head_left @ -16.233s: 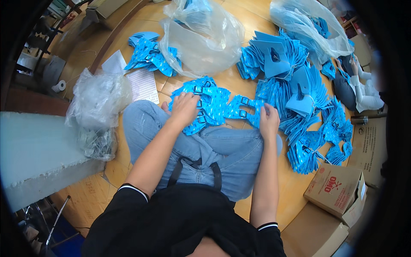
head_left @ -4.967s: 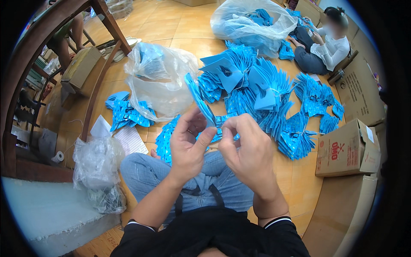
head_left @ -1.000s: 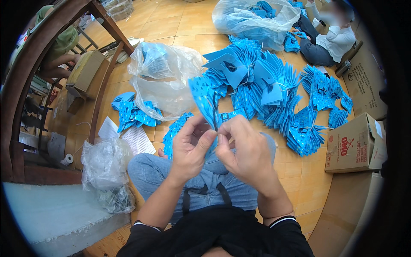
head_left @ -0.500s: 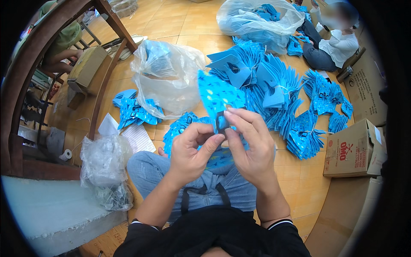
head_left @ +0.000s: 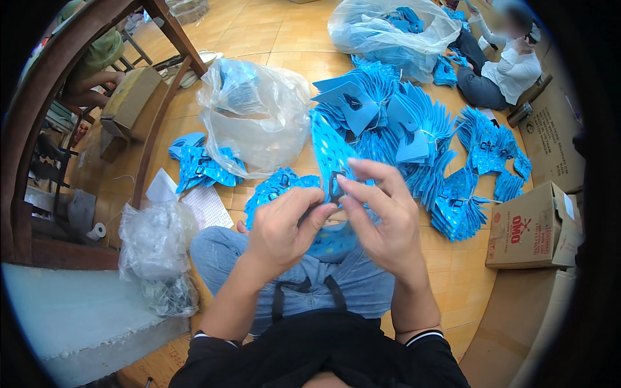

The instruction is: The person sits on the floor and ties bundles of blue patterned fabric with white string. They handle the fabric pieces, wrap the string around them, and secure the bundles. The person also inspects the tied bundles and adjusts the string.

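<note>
I sit on a wooden floor with my legs in blue jeans. Both hands are raised in front of me and pinch one blue dotted card piece (head_left: 326,158) that stands upright. My left hand (head_left: 284,226) grips its lower edge from the left; my right hand (head_left: 381,216) holds it from the right, fingertips at a small dark clip on it. More blue dotted pieces (head_left: 278,187) lie on my lap and knees. A big spread of blue pieces (head_left: 414,129) fans out on the floor beyond.
A clear plastic bag (head_left: 252,116) with blue pieces stands ahead left, another bag (head_left: 394,29) farther back. A crumpled clear bag (head_left: 155,242) lies at my left, a cardboard box (head_left: 527,226) at my right. Another person (head_left: 508,68) sits at the back right. A wooden table leg (head_left: 162,84) crosses the left.
The blue piece has stayed lifted between both hands since half a second ago; my fingers have shifted slightly on its dark clip. Earlier it hung lower between my hands.
</note>
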`<action>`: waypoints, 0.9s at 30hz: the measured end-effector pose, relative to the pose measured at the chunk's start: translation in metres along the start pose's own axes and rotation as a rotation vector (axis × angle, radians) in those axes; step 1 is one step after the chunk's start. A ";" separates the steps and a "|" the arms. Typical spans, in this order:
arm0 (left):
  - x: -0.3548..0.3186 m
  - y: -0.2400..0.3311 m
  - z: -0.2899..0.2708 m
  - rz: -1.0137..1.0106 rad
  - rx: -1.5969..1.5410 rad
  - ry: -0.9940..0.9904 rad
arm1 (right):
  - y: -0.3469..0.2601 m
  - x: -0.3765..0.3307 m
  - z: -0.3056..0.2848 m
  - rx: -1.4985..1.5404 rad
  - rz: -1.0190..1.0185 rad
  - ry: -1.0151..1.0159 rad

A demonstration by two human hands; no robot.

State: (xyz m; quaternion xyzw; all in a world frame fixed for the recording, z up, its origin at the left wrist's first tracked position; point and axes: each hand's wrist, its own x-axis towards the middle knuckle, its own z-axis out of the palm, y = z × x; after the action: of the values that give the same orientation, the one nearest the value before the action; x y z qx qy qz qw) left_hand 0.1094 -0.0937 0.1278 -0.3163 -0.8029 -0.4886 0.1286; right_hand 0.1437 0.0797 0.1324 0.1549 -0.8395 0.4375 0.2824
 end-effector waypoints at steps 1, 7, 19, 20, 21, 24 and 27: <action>0.001 0.001 -0.003 -0.009 0.004 -0.042 | 0.001 0.000 0.000 -0.064 -0.040 0.031; 0.007 0.008 -0.020 -0.094 -0.062 -0.257 | 0.008 0.008 -0.008 -0.176 -0.286 -0.041; 0.012 0.005 -0.032 -0.058 -0.064 -0.395 | -0.008 0.008 -0.027 -0.354 -0.328 -0.388; 0.012 0.004 -0.032 -0.041 -0.053 -0.390 | -0.009 0.008 -0.028 -0.379 -0.332 -0.415; 0.012 0.004 -0.031 -0.038 -0.041 -0.401 | -0.010 0.007 -0.028 -0.417 -0.338 -0.433; 0.012 0.002 -0.029 -0.038 -0.026 -0.414 | -0.012 0.004 -0.024 -0.525 -0.347 -0.485; 0.012 0.001 -0.026 -0.072 -0.060 -0.430 | -0.010 0.002 -0.021 -0.549 -0.335 -0.528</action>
State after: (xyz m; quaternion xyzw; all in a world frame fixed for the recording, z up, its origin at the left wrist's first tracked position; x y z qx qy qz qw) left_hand 0.0981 -0.1110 0.1475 -0.3880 -0.8077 -0.4379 -0.0729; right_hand 0.1547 0.0912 0.1501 0.3152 -0.9319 0.0904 0.1553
